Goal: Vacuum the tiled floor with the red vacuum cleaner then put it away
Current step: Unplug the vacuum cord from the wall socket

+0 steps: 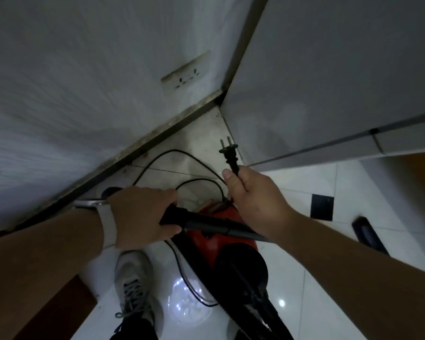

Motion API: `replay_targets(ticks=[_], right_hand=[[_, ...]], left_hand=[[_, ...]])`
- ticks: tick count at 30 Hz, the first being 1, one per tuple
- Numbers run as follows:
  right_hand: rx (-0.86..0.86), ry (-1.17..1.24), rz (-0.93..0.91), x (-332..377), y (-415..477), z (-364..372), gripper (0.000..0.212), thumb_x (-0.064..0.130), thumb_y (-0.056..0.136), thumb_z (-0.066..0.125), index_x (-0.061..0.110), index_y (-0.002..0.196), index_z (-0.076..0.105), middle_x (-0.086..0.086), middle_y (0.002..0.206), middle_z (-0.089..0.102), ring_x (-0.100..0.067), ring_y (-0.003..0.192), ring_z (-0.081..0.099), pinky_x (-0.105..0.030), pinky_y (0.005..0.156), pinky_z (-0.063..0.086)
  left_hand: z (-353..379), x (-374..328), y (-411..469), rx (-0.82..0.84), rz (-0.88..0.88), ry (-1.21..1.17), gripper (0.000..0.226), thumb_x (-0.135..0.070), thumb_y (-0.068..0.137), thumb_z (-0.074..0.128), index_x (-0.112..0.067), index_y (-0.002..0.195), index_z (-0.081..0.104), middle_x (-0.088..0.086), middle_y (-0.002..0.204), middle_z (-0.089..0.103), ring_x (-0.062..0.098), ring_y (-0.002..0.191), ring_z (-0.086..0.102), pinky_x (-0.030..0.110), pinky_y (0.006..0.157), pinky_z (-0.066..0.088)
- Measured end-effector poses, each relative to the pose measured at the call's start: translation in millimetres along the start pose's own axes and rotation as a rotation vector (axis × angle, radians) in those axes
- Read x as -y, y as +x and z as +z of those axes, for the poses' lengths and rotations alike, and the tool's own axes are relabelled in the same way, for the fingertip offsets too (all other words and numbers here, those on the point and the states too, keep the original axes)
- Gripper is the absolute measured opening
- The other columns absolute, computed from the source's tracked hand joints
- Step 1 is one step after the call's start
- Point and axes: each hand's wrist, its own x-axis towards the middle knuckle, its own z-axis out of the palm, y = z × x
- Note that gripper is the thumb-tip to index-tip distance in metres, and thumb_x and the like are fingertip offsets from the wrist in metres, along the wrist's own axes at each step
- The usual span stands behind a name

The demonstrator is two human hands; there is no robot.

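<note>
The red vacuum cleaner (228,244) sits on the white tiled floor (329,285) below my hands, its black ribbed hose trailing toward the bottom edge. My left hand (142,217) grips the black wand handle (196,223), which runs to the right across the red body. My right hand (255,202) holds the black power cord just below its two-pin plug (230,152); the pins point up, free of the wall. The cord (167,155) loops loosely over the floor in the corner. The black floor nozzle (368,235) lies at the right, partly behind my right forearm.
A white wall socket (185,73) sits low on the wall above the dark skirting. A white cabinet side (329,82) closes the corner at the right. My white sneaker (135,290) stands beside the vacuum. A brown wooden surface (59,310) fills the lower left.
</note>
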Motion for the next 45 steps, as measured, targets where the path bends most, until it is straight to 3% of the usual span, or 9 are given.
replay_targets(ticks=[4, 8, 10, 12, 19, 26, 33, 38, 45], right_hand=[[-0.016, 0.342, 0.168, 10.1, -25.9, 13.6, 0.045, 0.051, 0.097, 0.045, 0.013, 0.077, 0.060, -0.008, 0.077, 0.069, -0.022, 0.070, 0.066, -0.040, 0.073, 0.058], [-0.058, 0.771, 0.326, 26.3, -44.5, 18.0, 0.041, 0.038, 0.101, 0.046, 0.012, 0.071, 0.059, -0.003, 0.067, 0.071, -0.014, 0.059, 0.064, -0.026, 0.062, 0.057], [-0.080, 0.876, 0.362, 34.4, -52.8, 17.2, 0.042, 0.038, 0.101, 0.046, 0.007, 0.076, 0.058, -0.014, 0.077, 0.073, -0.021, 0.063, 0.064, -0.030, 0.064, 0.058], [-0.138, 0.981, 0.393, 43.0, -62.7, 12.0, 0.041, 0.036, 0.102, 0.045, 0.006, 0.076, 0.056, -0.020, 0.079, 0.072, -0.024, 0.061, 0.061, -0.030, 0.059, 0.056], [-0.339, 1.350, 0.481, 47.2, -105.6, -18.5, 0.041, 0.039, 0.102, 0.043, 0.014, 0.071, 0.051, -0.010, 0.060, 0.062, -0.017, 0.045, 0.049, -0.027, 0.049, 0.042], [-0.557, 1.394, 0.688, -0.1, -137.5, -16.1, 0.041, 0.036, 0.102, 0.045, 0.015, 0.067, 0.050, -0.006, 0.055, 0.060, -0.018, 0.049, 0.049, -0.029, 0.053, 0.043], [-0.725, 1.403, 0.816, -56.6, -154.7, -19.1, 0.039, 0.034, 0.103, 0.044, 0.014, 0.069, 0.048, -0.008, 0.057, 0.060, -0.017, 0.044, 0.049, -0.026, 0.049, 0.044], [-0.471, 1.139, 0.823, -84.4, -156.3, -14.8, 0.037, 0.036, 0.101, 0.044, 0.010, 0.077, 0.055, -0.007, 0.057, 0.060, -0.017, 0.048, 0.054, -0.029, 0.053, 0.050], [-0.170, 0.637, 0.602, -115.9, -161.9, 10.3, 0.027, 0.029, 0.097, 0.049, 0.008, 0.083, 0.057, -0.011, 0.077, 0.065, -0.020, 0.063, 0.058, -0.032, 0.060, 0.050]], left_hand=[[3.8, -17.9, 15.1, 0.021, -0.015, -0.143, 0.076, -0.053, 0.077, 0.063, -0.031, 0.135, 0.020, -0.006, 0.080, 0.062, 0.007, 0.060, 0.059, 0.029, 0.055, 0.051], [-1.2, -43.5, 17.3, 0.110, 0.067, -0.133, 0.104, -0.058, 0.069, 0.071, -0.039, 0.145, 0.001, -0.015, 0.080, 0.052, 0.003, 0.064, 0.052, 0.017, 0.054, 0.037], [-5.6, -49.9, 13.2, 0.119, 0.101, -0.165, 0.077, -0.054, 0.069, 0.073, -0.042, 0.132, 0.030, -0.022, 0.089, 0.051, 0.000, 0.075, 0.052, 0.015, 0.062, 0.038], [-11.3, -53.4, 6.0, 0.113, 0.120, -0.151, 0.035, -0.050, 0.071, 0.072, -0.045, 0.093, 0.045, -0.022, 0.085, 0.049, 0.004, 0.082, 0.053, 0.018, 0.065, 0.037], [-18.8, -44.1, -19.9, 0.056, 0.161, -0.055, 0.034, -0.048, 0.072, 0.070, -0.044, 0.084, 0.039, -0.013, 0.094, 0.041, 0.009, 0.081, 0.053, 0.027, 0.077, 0.048], [8.4, -49.7, -28.7, 0.050, 0.136, 0.010, 0.034, -0.046, 0.075, 0.066, -0.033, 0.100, 0.047, -0.014, 0.090, 0.051, 0.004, 0.077, 0.054, 0.026, 0.069, 0.050], [28.5, -70.9, -25.0, 0.166, 0.109, 0.159, 0.035, -0.037, 0.075, 0.066, -0.033, 0.085, 0.033, -0.013, 0.083, 0.045, 0.009, 0.071, 0.051, 0.027, 0.064, 0.048], [30.8, -95.3, -24.8, 0.100, 0.024, 0.211, 0.031, -0.044, 0.074, 0.063, -0.032, 0.081, 0.035, -0.010, 0.078, 0.050, 0.011, 0.068, 0.055, 0.030, 0.060, 0.048], [41.9, -118.6, -23.9, 0.101, 0.011, 0.231, 0.035, -0.044, 0.082, 0.056, -0.030, 0.110, 0.038, -0.014, 0.075, 0.049, 0.004, 0.062, 0.051, 0.025, 0.053, 0.041]])
